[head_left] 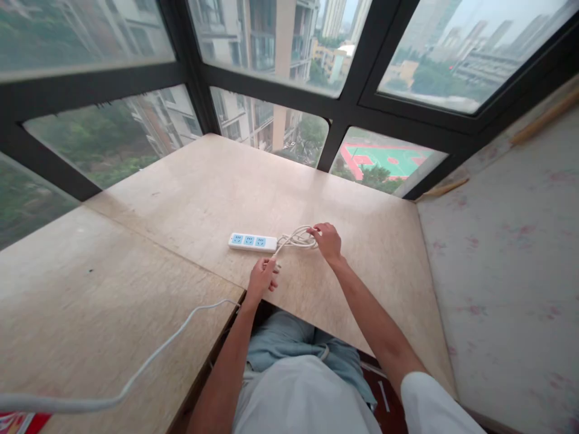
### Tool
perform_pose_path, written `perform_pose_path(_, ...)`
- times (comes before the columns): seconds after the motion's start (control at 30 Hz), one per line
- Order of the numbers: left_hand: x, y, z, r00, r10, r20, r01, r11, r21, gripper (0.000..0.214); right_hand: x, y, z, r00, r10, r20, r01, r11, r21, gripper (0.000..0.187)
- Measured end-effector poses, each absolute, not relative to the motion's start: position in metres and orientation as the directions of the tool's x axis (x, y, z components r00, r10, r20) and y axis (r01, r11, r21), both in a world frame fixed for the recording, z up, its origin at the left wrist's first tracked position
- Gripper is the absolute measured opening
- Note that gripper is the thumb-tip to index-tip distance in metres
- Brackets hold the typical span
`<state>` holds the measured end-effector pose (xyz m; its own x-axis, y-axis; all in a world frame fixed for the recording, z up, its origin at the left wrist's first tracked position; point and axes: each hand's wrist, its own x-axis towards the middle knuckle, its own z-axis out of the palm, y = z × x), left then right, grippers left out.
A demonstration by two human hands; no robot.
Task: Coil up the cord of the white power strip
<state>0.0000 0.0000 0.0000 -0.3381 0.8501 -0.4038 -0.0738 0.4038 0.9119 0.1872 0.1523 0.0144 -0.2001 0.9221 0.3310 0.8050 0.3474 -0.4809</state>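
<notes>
Got plug (pixel 277 266) clamped in left grip (pixel 263 278), cord (pixel 299 244) pinched in right grip (pixel 327 239); probably light and bendy tbh, best held near plug.

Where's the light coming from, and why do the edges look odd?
Head view: daylight seems to enter through the windows, leaving the table with a soft sheen; head view: the wall looks smeared, the power strip clearer; head view: slanting window frames suggest wide-angle stretch.
</notes>
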Motion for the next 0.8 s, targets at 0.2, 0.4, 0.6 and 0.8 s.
perform_pose_path(0.2,-0.007,0.004,0.000,-0.234,0.869,-0.436,0.212,0.483,0.850,0.035,0.203,0.148,0.017,-0.124,0.989,-0.081,0.883,0.073,-0.464,0.061)
perform_pose_path(0.4,-0.013,0.017,0.021,-0.353,0.923,-0.152,0.676,0.365,0.640,0.037,0.211,0.144,0.000,-0.123,0.988,-0.098,0.485,-0.027,-0.874,0.047)
perform_pose_path(0.6,-0.044,0.044,0.024,-0.103,0.989,0.110,0.964,0.072,0.256,0.054,0.203,0.150,-0.013,-0.078,0.997,0.002,0.363,0.030,-0.931,0.037)
perform_pose_path(0.8,-0.055,0.064,0.022,-0.021,0.990,-0.139,0.979,0.049,0.198,0.051,0.183,0.179,-0.020,-0.148,0.987,0.067,0.232,0.100,-0.968,0.040)
